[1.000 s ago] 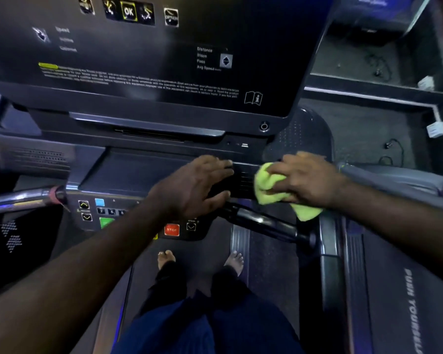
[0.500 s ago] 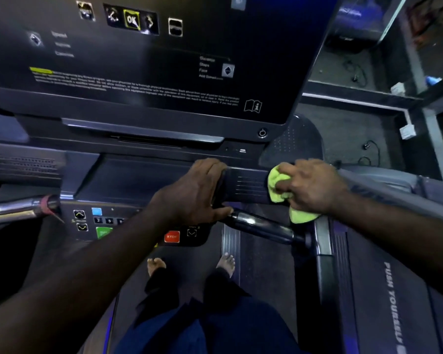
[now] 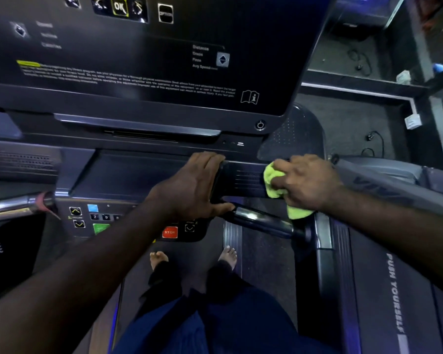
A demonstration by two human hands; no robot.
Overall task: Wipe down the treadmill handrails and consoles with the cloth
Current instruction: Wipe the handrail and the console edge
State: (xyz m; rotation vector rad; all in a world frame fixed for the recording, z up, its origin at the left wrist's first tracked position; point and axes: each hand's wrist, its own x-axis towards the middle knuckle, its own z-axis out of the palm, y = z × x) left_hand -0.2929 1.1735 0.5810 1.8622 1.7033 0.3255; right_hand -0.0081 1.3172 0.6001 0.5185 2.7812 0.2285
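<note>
Both hands are up at the lower edge of the treadmill console, and we look down past them to our bare feet on the belt. Our left hand grips the left end of a dark ribbed panel that juts out below the display: the fingers curl over its top edge and the thumb hooks under its lower edge. Our right hand is closed round the bunched yellow-green cloth and presses it against the right end of that same panel; a fold of the cloth hangs out below the wrist. The hands are apart, with the bare ribbed face of the panel between them. Just under the panel runs a glossy black handrail, slanting down to the right, with the left thumb close above its upper end. Below the left forearm we make out a red STOP button and, further left, a green button and small arrow keys. A chrome handrail reaches in from the far left. On the right lies a neighbouring treadmill lettered PUSH YOURSELF.
</note>
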